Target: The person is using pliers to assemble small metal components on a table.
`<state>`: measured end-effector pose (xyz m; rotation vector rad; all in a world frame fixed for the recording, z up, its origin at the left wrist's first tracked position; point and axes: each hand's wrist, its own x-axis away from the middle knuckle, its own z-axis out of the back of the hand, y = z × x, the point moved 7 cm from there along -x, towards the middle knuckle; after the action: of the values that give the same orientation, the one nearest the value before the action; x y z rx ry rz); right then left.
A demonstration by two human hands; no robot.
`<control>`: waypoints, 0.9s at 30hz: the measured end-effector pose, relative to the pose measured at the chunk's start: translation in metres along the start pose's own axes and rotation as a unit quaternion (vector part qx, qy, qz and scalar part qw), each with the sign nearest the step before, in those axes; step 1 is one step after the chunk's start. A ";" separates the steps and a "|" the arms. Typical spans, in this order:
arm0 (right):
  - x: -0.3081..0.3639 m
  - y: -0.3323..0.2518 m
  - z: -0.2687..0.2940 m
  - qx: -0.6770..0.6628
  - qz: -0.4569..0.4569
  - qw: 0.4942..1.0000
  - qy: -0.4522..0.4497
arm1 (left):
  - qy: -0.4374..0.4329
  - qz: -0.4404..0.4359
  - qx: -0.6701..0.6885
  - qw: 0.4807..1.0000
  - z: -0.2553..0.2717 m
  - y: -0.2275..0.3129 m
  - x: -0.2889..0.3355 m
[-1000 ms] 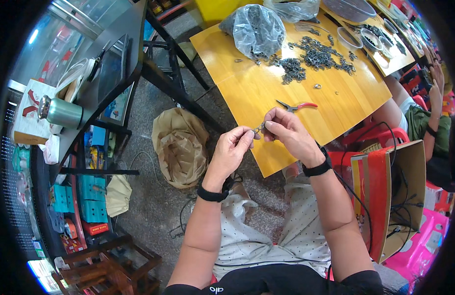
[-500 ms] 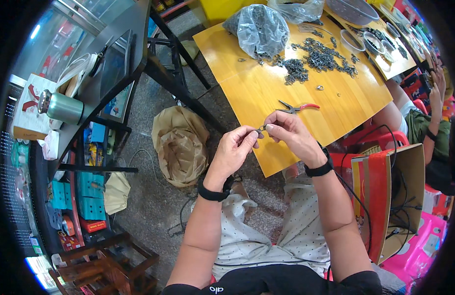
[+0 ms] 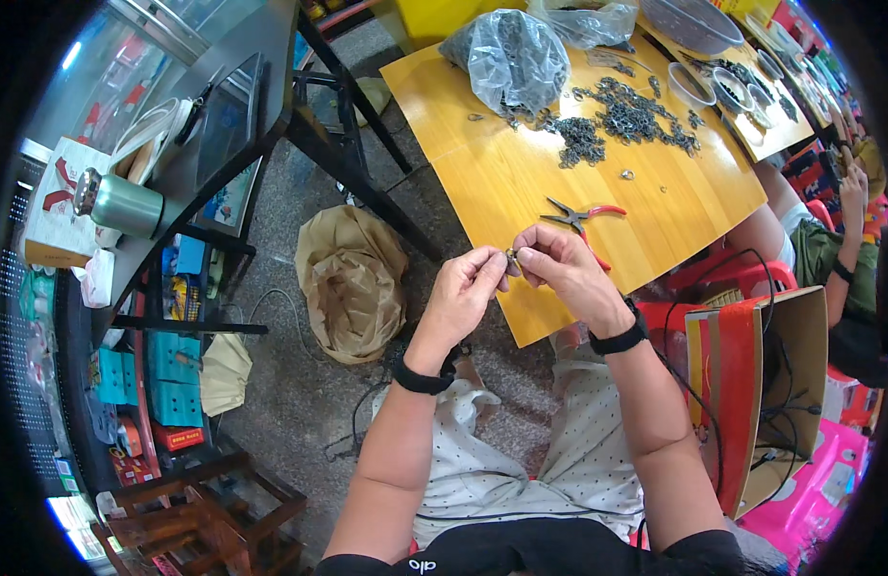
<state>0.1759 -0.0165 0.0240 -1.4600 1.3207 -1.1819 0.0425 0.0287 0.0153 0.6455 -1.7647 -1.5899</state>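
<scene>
My left hand (image 3: 470, 291) and my right hand (image 3: 559, 264) meet at the near left corner of the yellow wooden table (image 3: 482, 182). Both are closed in a pinch on one small metal ring (image 3: 511, 257), its exact shape mostly hidden by fingertips. Just beyond my right hand lie pliers (image 3: 583, 213) with red handles, jaws pointing left and slightly parted. Farther back spreads a heap of dark metal clasps (image 3: 631, 113), with a smaller pile (image 3: 580, 142) before it. Two tiny metal pieces, one a shiny clasp (image 3: 627, 175), rest between heap and pliers.
A clear plastic bag (image 3: 521, 62) of dark parts stands at the table's back. Plastic bowls (image 3: 692, 84) sit to its right. On the floor lies an open brown paper bag (image 3: 352, 288). A cardboard box (image 3: 761, 394) with cables is at my right. Another person (image 3: 847, 221) sits beyond.
My fingers have shifted slightly around the small piece, and a brassy glint now shows between them. More of the pliers' red handles is visible beside my right hand.
</scene>
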 end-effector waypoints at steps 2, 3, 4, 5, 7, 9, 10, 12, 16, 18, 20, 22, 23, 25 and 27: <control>0.000 0.000 -0.005 -0.028 0.013 0.999 0.006 | -0.002 0.001 -0.009 1.000 0.001 0.000 0.001; 0.000 0.000 -0.006 -0.042 0.018 0.999 0.012 | 0.001 0.001 -0.012 1.000 0.000 0.001 0.001; 0.000 -0.001 -0.004 0.001 0.033 0.999 0.033 | 0.003 0.001 -0.016 1.000 -0.002 0.003 0.001; 0.000 -0.003 -0.002 0.044 0.047 0.996 0.055 | 0.029 -0.002 -0.024 0.999 -0.001 0.006 0.002; 0.000 -0.008 0.003 0.122 0.071 0.986 0.083 | 0.080 -0.009 -0.039 0.996 -0.001 0.016 0.004; 0.000 -0.013 0.007 0.189 0.091 0.973 0.095 | 0.103 -0.093 -0.121 0.983 0.000 0.027 0.005; 0.000 -0.018 0.007 0.230 0.120 0.961 0.098 | 0.115 -0.135 -0.162 0.971 -0.001 0.033 0.006; 0.002 -0.028 0.004 0.309 0.177 0.929 0.103 | 0.127 -0.189 -0.237 0.944 -0.002 0.042 0.008; 0.006 -0.039 -0.008 0.400 0.245 0.877 0.103 | 0.116 -0.156 -0.263 0.945 0.001 0.038 0.008; 0.007 -0.039 -0.011 0.402 0.251 0.874 0.110 | 0.118 -0.130 -0.238 0.955 0.003 0.035 0.009; 0.008 -0.036 -0.009 0.351 0.232 0.897 0.135 | 0.135 -0.115 -0.206 0.962 0.004 0.034 0.010; 0.008 -0.036 -0.008 0.330 0.229 0.904 0.144 | 0.169 -0.108 -0.170 0.965 0.004 0.035 0.012; 0.009 -0.037 -0.009 0.335 0.235 0.901 0.141 | 0.184 -0.115 -0.163 0.963 0.003 0.036 0.012; 0.010 -0.040 -0.011 0.347 0.263 0.890 0.134 | 0.212 -0.128 -0.149 0.957 0.002 0.037 0.014; 0.012 -0.044 -0.016 0.360 0.309 0.871 0.126 | 0.218 -0.134 -0.143 0.956 0.001 0.040 0.015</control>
<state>0.1702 -0.0236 0.0713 -0.3102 1.1801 -1.2386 0.0351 0.0239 0.0566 1.0317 -1.1374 -1.6784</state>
